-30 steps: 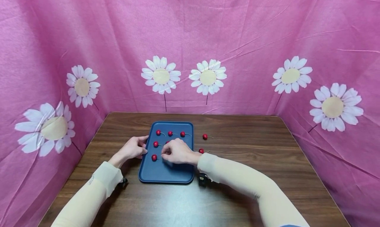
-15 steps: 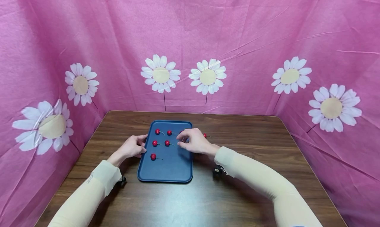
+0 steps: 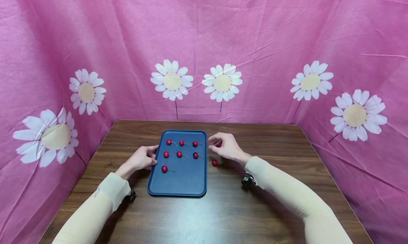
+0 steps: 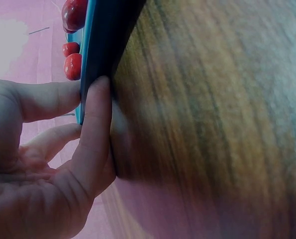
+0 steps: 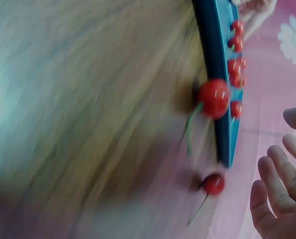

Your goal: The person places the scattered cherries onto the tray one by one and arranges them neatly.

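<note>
A dark blue tray (image 3: 178, 185) lies on the table with several red cherries (image 3: 179, 154), stems attached, spaced out in rows. My left hand (image 3: 141, 158) holds the tray's left edge; up close in the left wrist view, the fingers (image 4: 93, 134) bear against its rim and side. Just right of the tray, my right hand (image 3: 227, 146) hovers with fingers loosely bent and apart, nothing held. Beneath it, partly covered in the head view, sits a cherry (image 3: 219, 144). Another loose cherry (image 3: 215, 162) lies nearer the person, beside the tray's right edge.
The brown wood-grain table (image 3: 255, 215) extends around the tray. A pink curtain (image 3: 264, 42) with printed daisies closes off the back and both sides. Dark wrist devices, one being a black block (image 3: 247, 180), sit by each cuff.
My right hand has moved right, from above the tray to the loose cherries. A cherry now shows at the right of the middle row. The left hand has stayed at the tray edge.
</note>
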A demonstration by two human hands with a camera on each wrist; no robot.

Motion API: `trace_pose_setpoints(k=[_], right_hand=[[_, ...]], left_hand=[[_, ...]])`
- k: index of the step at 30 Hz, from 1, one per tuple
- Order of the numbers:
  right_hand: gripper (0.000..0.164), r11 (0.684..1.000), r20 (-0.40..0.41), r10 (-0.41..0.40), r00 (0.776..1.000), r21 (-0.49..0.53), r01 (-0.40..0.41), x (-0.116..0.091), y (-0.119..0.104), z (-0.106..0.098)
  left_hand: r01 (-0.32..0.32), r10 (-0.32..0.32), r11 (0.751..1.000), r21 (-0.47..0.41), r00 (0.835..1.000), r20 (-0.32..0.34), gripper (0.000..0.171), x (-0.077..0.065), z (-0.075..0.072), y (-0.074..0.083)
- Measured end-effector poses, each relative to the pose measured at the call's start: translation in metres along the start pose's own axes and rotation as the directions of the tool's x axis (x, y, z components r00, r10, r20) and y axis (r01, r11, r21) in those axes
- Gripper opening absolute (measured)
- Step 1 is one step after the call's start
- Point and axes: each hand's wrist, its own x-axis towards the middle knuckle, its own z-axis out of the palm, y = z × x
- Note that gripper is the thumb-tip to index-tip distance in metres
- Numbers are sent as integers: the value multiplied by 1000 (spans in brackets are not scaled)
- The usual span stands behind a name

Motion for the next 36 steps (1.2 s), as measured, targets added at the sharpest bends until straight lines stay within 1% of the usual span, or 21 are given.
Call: trace_pose_setpoints(k=[3,6,11,15,20,24,30,36], right_hand=[[34,1000,-32,26,999,12,-26,-2,12,-8],[38,998,-46,65,997,12,-64,-5,25,-14],[41,994,-33,113,993,2,-113,-7,46,-20],[36,991,2,132,991,-28,-132,-8,58,-22],[28,989,39,112,993,-98,-108,-7,65,-21],[22,987,40,86,995,-140,-80,-5,68,-22],[13,983,48,62,997,-175,-52,-3,69,-22],[8,976,46,24,999,-217,-14,-1,68,-20]], left_hand=[[-7,7,1000,5,1000,1,79,0,0,0],[-12,12,1000,7,1000,-1,79,0,0,0],[-15,15,1000,0,1000,-7,78,1,0,0],[-8,8,1000,2,1000,-6,78,1,0,0],[4,-4,1000,0,1000,-4,79,1,0,-1],[-4,4,1000,4,1000,-2,79,1,0,-1],[-7,7,1000,-6,1000,-2,79,1,0,-1],[-8,8,1000,-6,1000,-4,79,0,-1,-1]])
